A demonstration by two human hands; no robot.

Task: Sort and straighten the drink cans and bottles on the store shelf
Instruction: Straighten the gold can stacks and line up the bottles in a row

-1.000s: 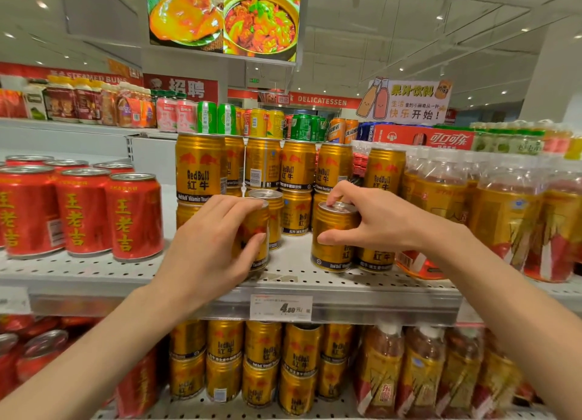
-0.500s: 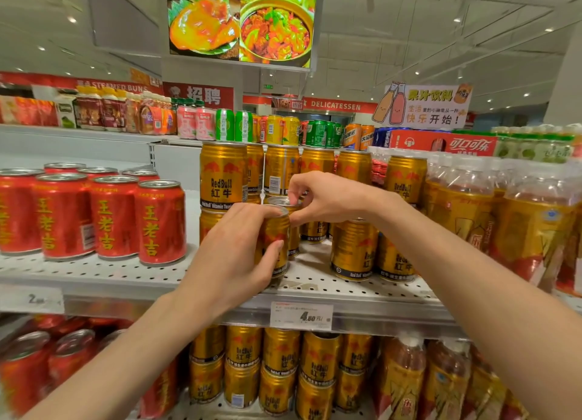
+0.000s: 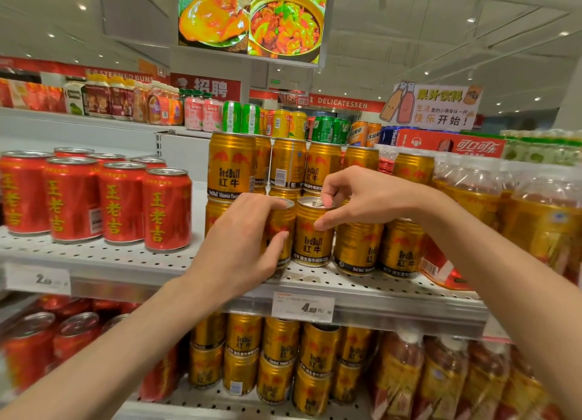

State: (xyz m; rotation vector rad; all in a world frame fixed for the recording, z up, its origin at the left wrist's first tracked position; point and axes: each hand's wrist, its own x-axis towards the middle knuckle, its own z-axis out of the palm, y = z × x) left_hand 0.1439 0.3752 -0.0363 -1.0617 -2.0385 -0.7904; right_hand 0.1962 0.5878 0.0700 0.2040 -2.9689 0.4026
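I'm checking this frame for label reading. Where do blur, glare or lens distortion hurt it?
Head view: the gold can under the right hand reads sharply; the bottles at the right edge smear; the left price tag is blurred; the shelf edge bows from the wide lens; the overhead screen is oversaturated.

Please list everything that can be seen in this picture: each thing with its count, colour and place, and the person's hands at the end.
gold cans: many, stacked, gold, middle shelf centre and the shelf below
red cans: about nine visible, red with yellow characters, middle shelf left; more below
bottled drinks: several, amber with yellow labels, middle shelf right and below
price tag: one, white, shelf edge under the gold cans
mixed cans and bottles: many, green, pink, yellow, orange, top shelf behind
food screen: one, hanging from the ceiling
left hand: grips a front gold can
right hand: pinches the top of the neighbouring gold can
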